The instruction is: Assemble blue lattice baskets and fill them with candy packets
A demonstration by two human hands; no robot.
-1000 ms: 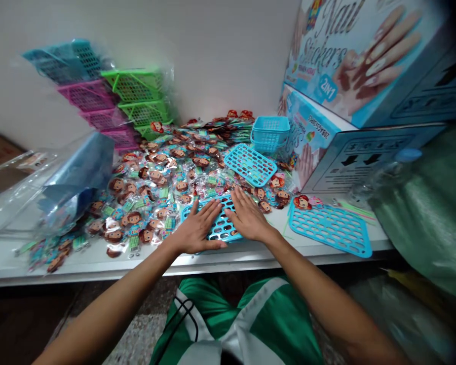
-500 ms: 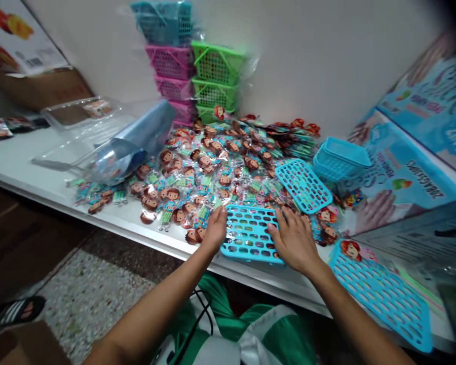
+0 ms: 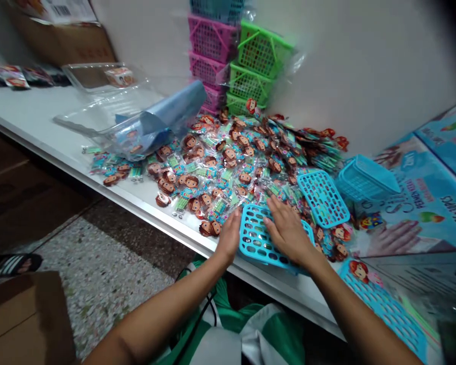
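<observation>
A blue perforated plastic lid lies at the table's front edge, with a blue rim showing beneath its near side, apparently a basket under it. My left hand is cupped against its left side, fingers closed along the edge. On top, my right hand lies flat with its fingers stretched out over the holes. Just beyond is a heap of small plastic packets printed with cartoon figures. Another blue perforated lid rests on the packets to the right of my hands.
Stacked blue baskets stand at the right beside printed boxes. Pink baskets and green baskets are piled against the wall. A large blue perforated panel lies front right. Clear plastic packaging is at left; a cardboard box is below.
The view has shifted, so the table contents sit further right and the stacks higher. My right hand has slid from the lid's right edge onto its top. The left hand stays at the left side.
</observation>
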